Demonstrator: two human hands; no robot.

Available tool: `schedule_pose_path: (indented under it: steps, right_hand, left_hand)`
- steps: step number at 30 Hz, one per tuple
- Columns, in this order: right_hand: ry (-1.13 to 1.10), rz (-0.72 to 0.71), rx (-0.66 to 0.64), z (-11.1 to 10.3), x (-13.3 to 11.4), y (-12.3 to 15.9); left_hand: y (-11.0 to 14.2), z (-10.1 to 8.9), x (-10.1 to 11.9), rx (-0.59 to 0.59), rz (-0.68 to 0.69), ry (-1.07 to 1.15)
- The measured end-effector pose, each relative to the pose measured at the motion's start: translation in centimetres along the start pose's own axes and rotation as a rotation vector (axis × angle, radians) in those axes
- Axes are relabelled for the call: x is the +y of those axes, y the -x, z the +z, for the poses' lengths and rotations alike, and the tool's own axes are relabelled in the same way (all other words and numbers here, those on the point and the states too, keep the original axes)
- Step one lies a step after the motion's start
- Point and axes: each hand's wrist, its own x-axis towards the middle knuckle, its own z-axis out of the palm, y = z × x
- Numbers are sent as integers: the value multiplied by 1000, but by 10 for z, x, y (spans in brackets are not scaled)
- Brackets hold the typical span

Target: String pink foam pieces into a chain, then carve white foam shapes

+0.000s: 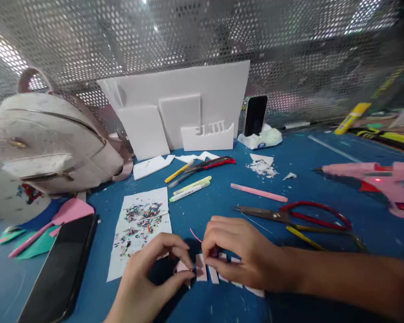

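My left hand (151,273) is low in the view, its thumb and forefinger pinched on a small pale pink strip (182,267) lying on the blue table (323,188). Just to its right, my right hand (242,251) is curled over a row of similar pale pink strips (202,271), fingertips pressed together on them. A thin pink thread or sliver (195,235) curves up beside the right fingers. What exactly the right fingers pinch is hidden.
A white paper with coloured glitter bits (139,224) lies left of my hands, and a black phone (62,269) further left. Red scissors (299,215) and yellow-handled scissors (319,242) lie right. A pink glue gun (384,181), pink stick (259,192), pens (190,188), white foam boards (188,103) and a backpack (47,143) stand around.
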Motion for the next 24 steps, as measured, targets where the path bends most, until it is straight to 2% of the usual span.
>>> schedule_pose_path:
  steps: [8,24]
  right_hand:
    - [82,-91,1,2,-1,-1]
    - [133,-104,8,4,1,3]
  left_hand:
    - [2,0,1,3,46,-9]
    - [2,0,-1,-4,95,-22]
